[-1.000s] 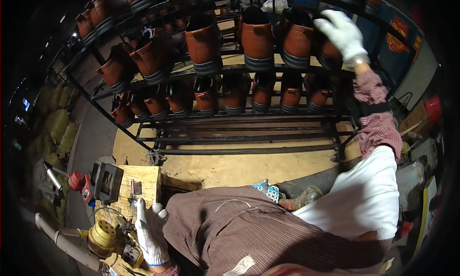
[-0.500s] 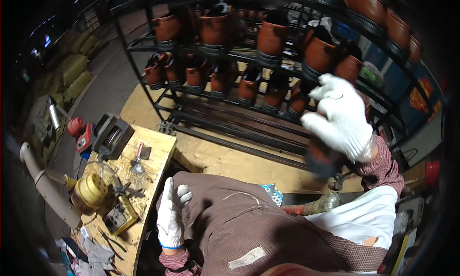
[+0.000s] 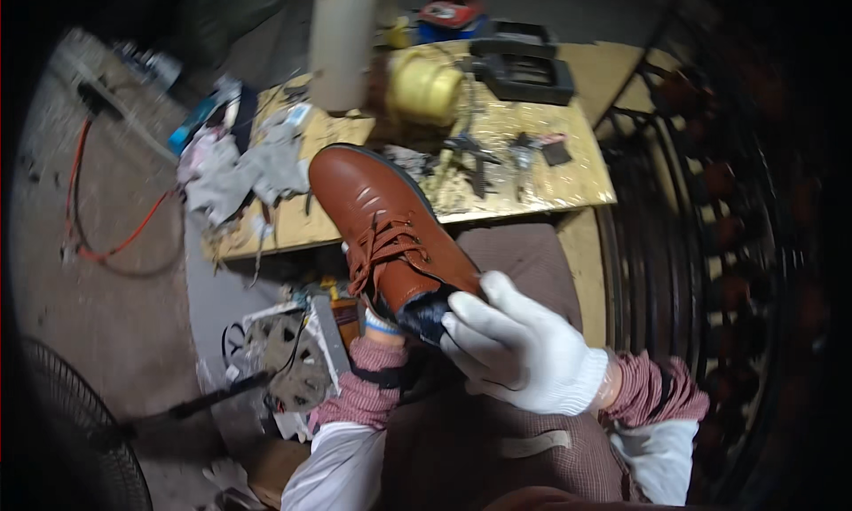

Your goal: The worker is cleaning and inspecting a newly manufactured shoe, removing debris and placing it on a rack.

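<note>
A brown leather lace-up shoe (image 3: 368,191), with a dark sole edge and dark fluffy lining, is held up in front of me, its toe pointing away and to the left. My right hand (image 3: 528,347), in a white knit glove, is closed round the heel end, fingers at the collar and opening. My left hand (image 3: 382,323) reaches under the shoe from the near left. Little more than its glove cuff shows; the shoe hides the fingers, which seem to support it from below.
Beyond the shoe stands a worktable (image 3: 586,169) with a yellow lamp-like device (image 3: 426,85), a black frame-like block (image 3: 528,78), small tools and grey rags (image 3: 217,182). A shoe rack (image 3: 657,236) is on the right. At lower left is a fan (image 3: 75,431).
The view has swung left from the rack to the worktable. My right hand has brought the shoe from beside the rack to in front of me, and my left hand, open before, is now beneath it.
</note>
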